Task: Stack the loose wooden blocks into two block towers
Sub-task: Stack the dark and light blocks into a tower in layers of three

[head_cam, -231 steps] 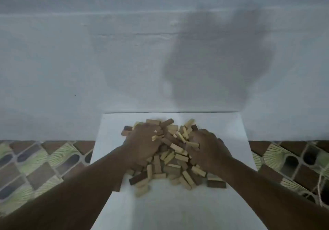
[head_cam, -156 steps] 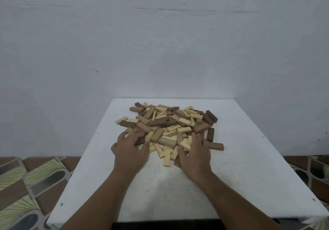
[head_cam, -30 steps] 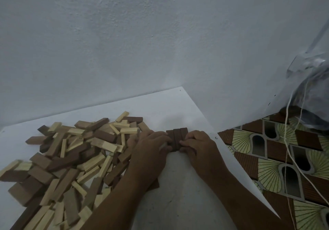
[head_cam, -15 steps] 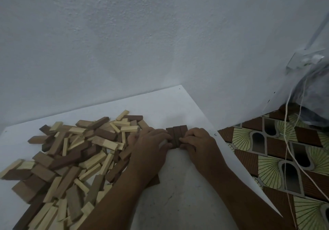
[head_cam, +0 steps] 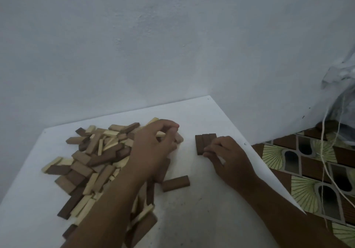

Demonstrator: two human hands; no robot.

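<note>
Blocks: base row (head_cam: 206, 143) of three dark ones lies flat, side by side, long edges touching, on worktop (head_cam: 194, 215) near its far right corner. Looks like first layer of tower no. 1; nothing on top yet, no second tower begun. Judged: very early in task.

Right hand (head_cam: 228, 158) rests at row's near end, fingers curled, tips touching the blocks — seems to be squaring/steadying them. Whether it pinches one, can't tell.

Left hand (head_cam: 153, 148) over right edge of pile (head_cam: 96, 163), fingers bent in a pinch around a block there, approx. at pile's far end; the block itself mostly hidden.

Pile: loose mix of dark and pale blocks, jumbled, some on edge, spread over worktop's left half, well apart from row. One dark stray (head_cam: 175, 183) lies alone between pile and row, nearer the person.

Next move, judged: bring picked block across, lay it crosswise on row w/o nudging the three apart. Row ends must stay flush.
</note>
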